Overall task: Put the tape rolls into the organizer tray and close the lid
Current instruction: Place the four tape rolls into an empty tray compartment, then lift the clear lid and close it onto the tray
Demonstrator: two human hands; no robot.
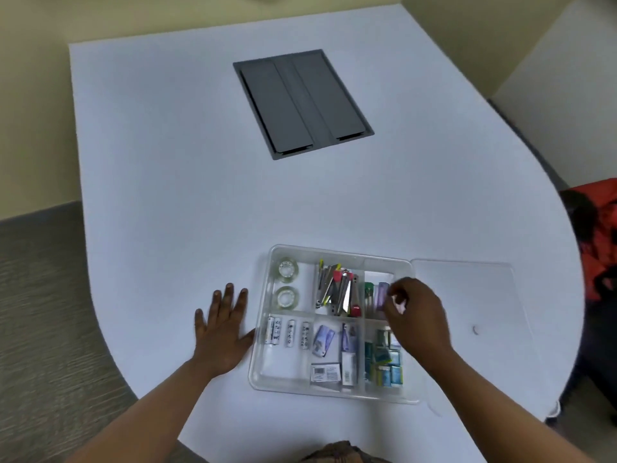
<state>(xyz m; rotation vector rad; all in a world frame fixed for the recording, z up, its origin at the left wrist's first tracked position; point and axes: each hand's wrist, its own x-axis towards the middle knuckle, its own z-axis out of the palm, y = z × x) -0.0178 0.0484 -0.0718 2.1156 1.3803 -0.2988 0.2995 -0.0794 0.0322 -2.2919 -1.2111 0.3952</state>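
Note:
A clear plastic organizer tray (pixel 267 385) sits on the white table near me. Two clear tape rolls (pixel 286 269) (pixel 287 297) lie in its far-left compartment. The clear lid (pixel 467 295) lies flat and open to the right of the tray. My left hand (pixel 222 325) rests flat on the table, fingers spread, touching the tray's left wall. My right hand (pixel 417 315) hovers over the tray's right compartments with fingers curled; something pale shows at the fingertips, but I cannot tell whether it is held.
Other compartments hold batteries (pixel 288 332), nail clippers and metal tools (pixel 337 289), small boxes (pixel 384 362) and packets. A grey cable hatch (pixel 300 101) is set into the table farther away. An orange and black item (pixel 597 235) sits beyond the table's right edge.

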